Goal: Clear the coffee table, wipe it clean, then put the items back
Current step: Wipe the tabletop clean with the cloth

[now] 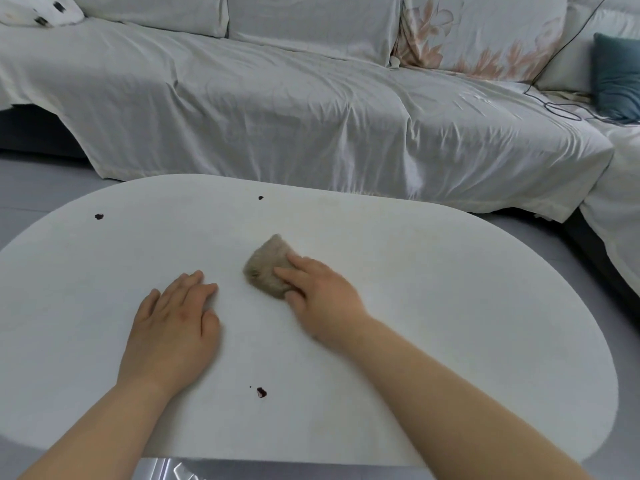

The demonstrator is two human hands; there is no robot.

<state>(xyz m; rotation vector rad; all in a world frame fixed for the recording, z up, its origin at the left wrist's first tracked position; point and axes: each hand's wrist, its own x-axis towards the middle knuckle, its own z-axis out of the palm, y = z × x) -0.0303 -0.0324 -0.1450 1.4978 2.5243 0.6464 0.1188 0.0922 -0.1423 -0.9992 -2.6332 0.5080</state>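
Observation:
The white oval coffee table (pixel 450 306) fills the lower half of the head view. My right hand (pixel 322 299) presses a folded beige cloth (pixel 266 268) onto the table's middle, fingers straight on top and the thumb against its near edge. To the left of the cloth, my left hand (pixel 173 327) lies flat on the tabletop with its fingers together. Dark red stains mark the surface: one near the front (pixel 261 392), one at the far left (pixel 99 216) and a small one at the far edge (pixel 260 197).
A sofa under a pale wrinkled cover (pixel 277 109) runs along the far side of the table and bends round on the right. A teal cushion (pixel 618 77) and a dark cable (pixel 561 109) lie on it at the right. Grey floor shows between table and sofa.

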